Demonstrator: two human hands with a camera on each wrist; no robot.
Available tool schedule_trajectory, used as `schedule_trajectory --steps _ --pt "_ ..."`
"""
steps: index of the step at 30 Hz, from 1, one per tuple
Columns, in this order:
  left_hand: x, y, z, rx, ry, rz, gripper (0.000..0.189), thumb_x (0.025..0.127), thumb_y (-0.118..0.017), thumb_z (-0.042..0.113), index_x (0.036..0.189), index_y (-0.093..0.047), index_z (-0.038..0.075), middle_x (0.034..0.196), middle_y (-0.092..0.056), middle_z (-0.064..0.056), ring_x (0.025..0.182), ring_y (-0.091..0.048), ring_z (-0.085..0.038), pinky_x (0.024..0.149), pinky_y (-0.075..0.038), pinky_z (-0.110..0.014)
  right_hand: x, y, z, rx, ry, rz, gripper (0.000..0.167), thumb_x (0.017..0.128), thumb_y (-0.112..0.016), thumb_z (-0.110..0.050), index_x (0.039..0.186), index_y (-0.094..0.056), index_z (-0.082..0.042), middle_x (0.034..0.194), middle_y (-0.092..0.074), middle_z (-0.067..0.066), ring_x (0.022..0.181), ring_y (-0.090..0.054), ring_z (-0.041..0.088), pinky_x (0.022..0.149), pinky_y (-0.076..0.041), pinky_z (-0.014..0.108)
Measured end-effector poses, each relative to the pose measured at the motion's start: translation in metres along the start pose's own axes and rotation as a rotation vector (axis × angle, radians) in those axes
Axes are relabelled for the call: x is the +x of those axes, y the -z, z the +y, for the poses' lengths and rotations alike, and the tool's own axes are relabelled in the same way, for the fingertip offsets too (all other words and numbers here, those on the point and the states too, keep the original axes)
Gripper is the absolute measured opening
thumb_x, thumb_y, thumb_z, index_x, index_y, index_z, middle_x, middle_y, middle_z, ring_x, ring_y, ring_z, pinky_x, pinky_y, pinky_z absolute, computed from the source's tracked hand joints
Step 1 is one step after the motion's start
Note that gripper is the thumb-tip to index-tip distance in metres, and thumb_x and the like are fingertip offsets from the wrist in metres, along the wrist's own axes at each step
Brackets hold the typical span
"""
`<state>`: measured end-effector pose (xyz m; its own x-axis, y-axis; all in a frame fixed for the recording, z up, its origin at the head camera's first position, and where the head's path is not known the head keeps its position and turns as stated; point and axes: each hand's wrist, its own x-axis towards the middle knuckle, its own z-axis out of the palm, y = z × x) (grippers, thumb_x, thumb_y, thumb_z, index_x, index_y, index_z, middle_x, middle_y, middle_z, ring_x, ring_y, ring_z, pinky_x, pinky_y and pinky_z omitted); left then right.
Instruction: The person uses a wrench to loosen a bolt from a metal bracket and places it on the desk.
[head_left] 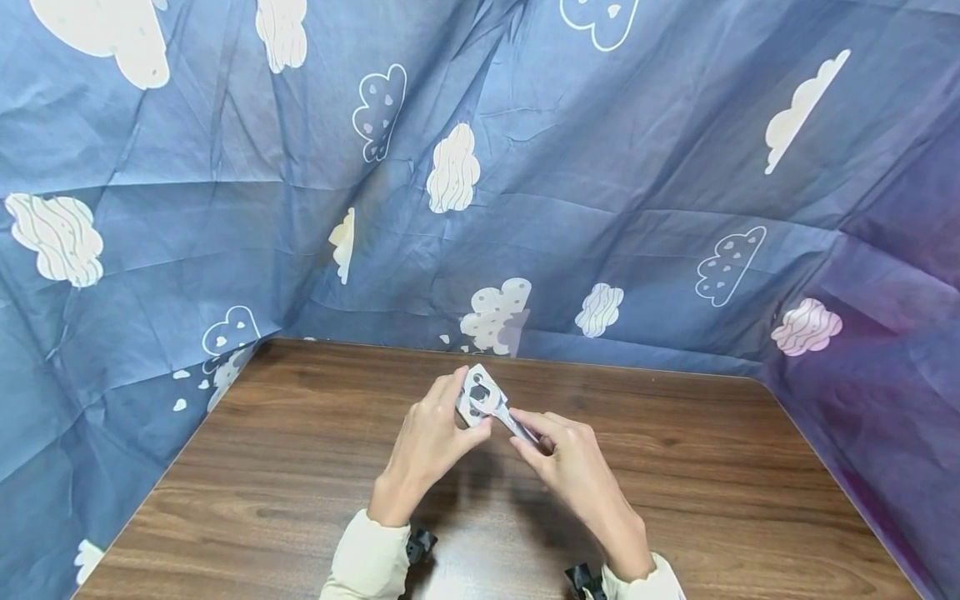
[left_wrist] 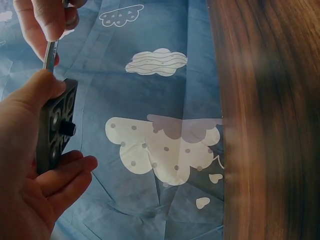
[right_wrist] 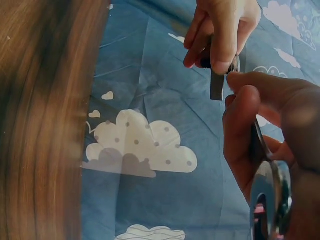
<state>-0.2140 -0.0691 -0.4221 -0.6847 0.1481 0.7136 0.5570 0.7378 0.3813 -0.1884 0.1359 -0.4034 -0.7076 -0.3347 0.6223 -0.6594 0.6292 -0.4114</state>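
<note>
My left hand (head_left: 423,442) grips a small metal block (head_left: 477,379) with several holes by its edges, raised above the table. In the left wrist view a dark bolt end (left_wrist: 68,128) sticks out of the block's face. My right hand (head_left: 577,462) pinches a shiny wrench (head_left: 514,423) by its handle. The wrench's far end lies against the block's other face, around what looks like a hex bolt head (head_left: 480,392). In the right wrist view the wrench's ring end (right_wrist: 285,192) points back past the palm, while fingers hide part of the handle.
A brown wood-grain table (head_left: 300,467) lies below both hands. Blue cloth (head_left: 540,233) printed with white clouds hangs behind the table and at both sides. Dark wrist mounts (head_left: 422,546) sit near the cream sleeves (head_left: 367,558).
</note>
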Motion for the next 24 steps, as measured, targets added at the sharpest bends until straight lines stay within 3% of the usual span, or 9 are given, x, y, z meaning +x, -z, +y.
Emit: schedule_trajectory --steps 4,7,12,17,24 --pt "0.001 0.0 0.001 0.011 0.007 0.018 0.07 0.072 -0.081 0.027 0.132 -0.057 0.0 0.115 -0.067 -0.014 0.076 -0.067 -0.02 0.064 -0.057 -0.031 0.0 -0.001 -0.003 -0.014 -0.014 -0.008 0.034 0.079 -0.081 -0.008 0.113 -0.074 -0.007 0.07 -0.058 -0.007 0.046 -0.039 -0.015 0.049 -0.037 0.009" --pt "0.0 0.001 0.0 0.011 -0.003 -0.003 0.069 0.073 -0.081 0.027 0.133 -0.057 0.0 0.116 -0.067 -0.013 0.077 -0.068 -0.02 0.064 -0.057 -0.03 0.0 -0.002 -0.002 -0.025 -0.01 -0.013 0.034 0.079 -0.081 -0.009 0.112 -0.074 -0.007 0.071 -0.058 -0.007 0.047 -0.041 -0.012 0.049 -0.038 0.01" --pt "0.0 0.005 -0.004 -0.016 -0.041 -0.093 0.07 0.075 -0.081 0.028 0.135 -0.055 0.001 0.118 -0.066 -0.011 0.077 -0.066 -0.016 0.066 -0.057 -0.03 0.0 0.0 0.002 -0.074 0.003 -0.025 0.034 0.077 -0.083 -0.012 0.11 -0.076 -0.012 0.07 -0.055 -0.008 0.057 -0.039 -0.002 0.05 -0.034 0.016" --pt "0.001 0.012 -0.007 -0.06 -0.08 -0.195 0.069 0.076 -0.082 0.027 0.136 -0.055 0.003 0.118 -0.066 -0.009 0.083 -0.066 -0.016 0.073 -0.057 -0.031 -0.002 0.006 0.006 -0.113 -0.034 -0.065 0.035 0.078 -0.083 -0.016 0.111 -0.077 -0.021 0.067 -0.048 -0.014 0.057 -0.034 -0.004 0.049 -0.03 0.018" --pt "0.001 0.017 -0.011 -0.124 -0.106 -0.314 0.069 0.076 -0.082 0.028 0.136 -0.055 0.005 0.118 -0.065 -0.006 0.091 -0.066 -0.014 0.079 -0.056 -0.03 -0.003 0.012 0.012 -0.11 -0.037 -0.1 0.035 0.078 -0.083 -0.015 0.111 -0.077 -0.024 0.072 -0.052 -0.02 0.058 -0.037 -0.003 0.05 -0.032 0.019"
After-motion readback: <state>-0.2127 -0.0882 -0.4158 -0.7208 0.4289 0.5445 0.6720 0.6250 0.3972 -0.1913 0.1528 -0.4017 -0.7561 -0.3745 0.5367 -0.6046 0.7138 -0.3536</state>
